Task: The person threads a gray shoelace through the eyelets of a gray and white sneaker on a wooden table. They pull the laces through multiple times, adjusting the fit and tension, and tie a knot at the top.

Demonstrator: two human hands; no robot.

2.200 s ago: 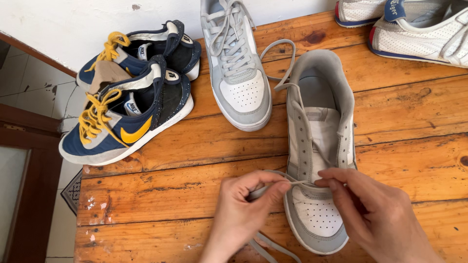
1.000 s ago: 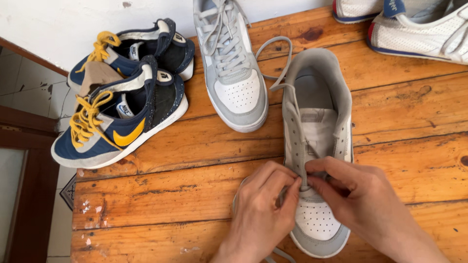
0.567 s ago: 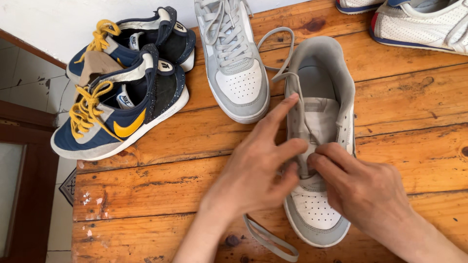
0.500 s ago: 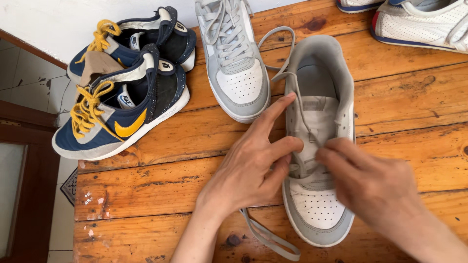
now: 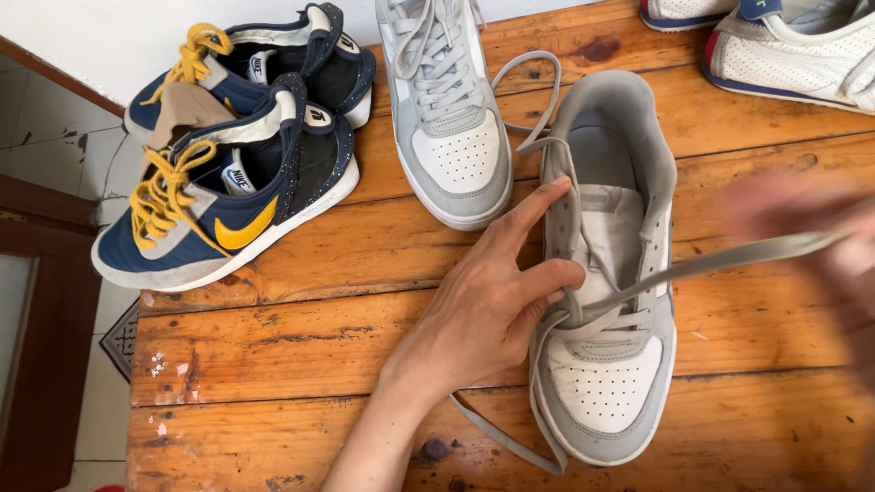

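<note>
Glossy, worn wooden table [image 5: 346,355]; matt grey suede-and-perforated-leather shoe [image 5: 606,383]; flat woven lace [image 5: 729,260].

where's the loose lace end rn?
Head view, right side: the grey lace runs taut from the grey-and-white shoe, pinned by the left hand, to the blurred right hand at the frame's right edge.

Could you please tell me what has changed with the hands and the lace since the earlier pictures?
The right hand has swung out rightward, pulling the grey lace taut across the grey-and-white sneaker. The left hand now steadies its eyelet side. The other shoes have not moved.
</note>
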